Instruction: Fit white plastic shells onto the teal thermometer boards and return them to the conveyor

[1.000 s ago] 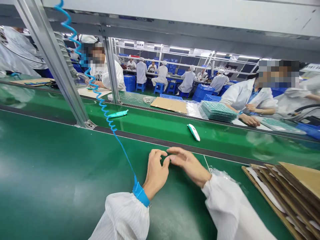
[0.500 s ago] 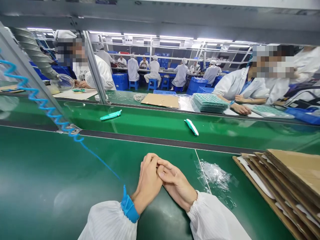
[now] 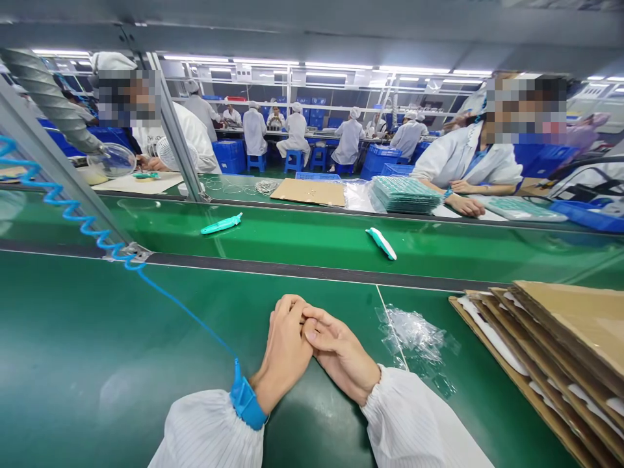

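Note:
My left hand (image 3: 286, 341) and my right hand (image 3: 341, 354) rest clasped together over the green work table (image 3: 160, 364). The left fingers curl inward, and the right fingers and thumb close over their tips. No object shows between them, though the inside of the clasp is hidden. A blue wrist strap (image 3: 247, 400) circles my left wrist, tied to a coiled blue cord (image 3: 80, 220). Past my hands, a teal pen-shaped casing (image 3: 221, 223) and a white-and-teal one (image 3: 381, 244) lie apart on the green conveyor belt (image 3: 302, 237).
To the right of my hands is a heap of clear plastic pieces (image 3: 416, 335). Stacked cardboard sheets (image 3: 565, 325) fill the right side. A metal post (image 3: 178, 130) stands beyond the belt. Co-workers in white sit across, near a stack of green sheets (image 3: 407, 194).
Both pen-shaped casings have shifted a little to the right along the belt. My hands keep the same clasp; the view has moved slightly.

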The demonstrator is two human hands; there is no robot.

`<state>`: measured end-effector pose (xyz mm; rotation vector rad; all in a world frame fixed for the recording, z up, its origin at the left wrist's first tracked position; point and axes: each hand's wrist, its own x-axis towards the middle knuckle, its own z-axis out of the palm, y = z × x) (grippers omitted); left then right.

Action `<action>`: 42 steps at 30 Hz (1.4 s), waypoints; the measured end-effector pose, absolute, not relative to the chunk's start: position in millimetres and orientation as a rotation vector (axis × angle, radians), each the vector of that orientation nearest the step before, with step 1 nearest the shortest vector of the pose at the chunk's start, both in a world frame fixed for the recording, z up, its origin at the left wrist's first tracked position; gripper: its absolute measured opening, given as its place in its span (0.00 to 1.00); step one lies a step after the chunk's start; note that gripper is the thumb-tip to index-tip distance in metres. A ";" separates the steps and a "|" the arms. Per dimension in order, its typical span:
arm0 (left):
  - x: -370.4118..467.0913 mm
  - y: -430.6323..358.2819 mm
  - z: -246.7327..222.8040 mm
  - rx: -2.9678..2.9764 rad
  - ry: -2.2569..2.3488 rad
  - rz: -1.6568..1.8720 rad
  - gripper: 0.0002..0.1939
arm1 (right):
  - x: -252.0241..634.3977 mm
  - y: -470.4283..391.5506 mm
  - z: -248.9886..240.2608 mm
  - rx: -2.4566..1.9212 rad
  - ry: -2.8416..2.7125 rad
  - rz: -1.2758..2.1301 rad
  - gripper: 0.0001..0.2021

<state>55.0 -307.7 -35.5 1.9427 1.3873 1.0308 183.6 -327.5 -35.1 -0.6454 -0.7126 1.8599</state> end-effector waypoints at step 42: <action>-92.3 -123.8 5.3 1.986 2.108 0.711 0.09 | 187.9 -323.0 -39.0 -0.631 -0.628 1.893 0.25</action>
